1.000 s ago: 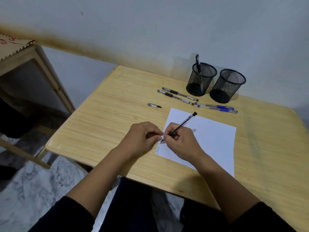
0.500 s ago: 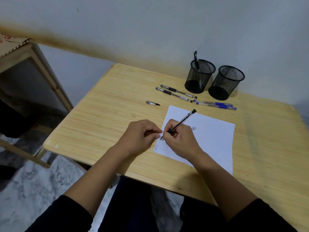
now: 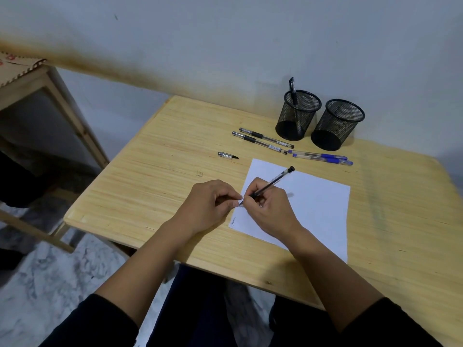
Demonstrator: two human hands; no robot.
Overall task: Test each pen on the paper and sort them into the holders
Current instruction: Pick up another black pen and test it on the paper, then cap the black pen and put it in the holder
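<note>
The pen (image 3: 271, 183) under test is pinched in the right hand (image 3: 266, 209), slanting up and away from the person, with its tip down at the left edge of the paper (image 3: 313, 204). The left hand (image 3: 210, 205) rests curled on the table (image 3: 155, 186) just beside that edge, its fingertips meeting the paper's margin next to the pen tip; whether it holds anything I cannot tell. A short scribble (image 3: 233, 221) shows near the paper's near left corner.

Farther back on the table lie two black-grip pens (image 3: 263, 141) side by side and two blue pens (image 3: 323, 157) side by side, with a loose cap (image 3: 226, 155) well apart to the left. Behind them stand two mesh holders: the left holder (image 3: 298, 115) has one pen standing in it, and the right holder (image 3: 338, 123) looks empty.

For this step to go well, the left hand should pin the sheet so it does not slide. The right hand should draw a brief stroke with light, even pressure on clean paper clear of the earlier mark, so any ink line reads plainly. A dry pen may need a second, slower stroke before being judged. Four pens remain on the table, so the sorting seems early.
</note>
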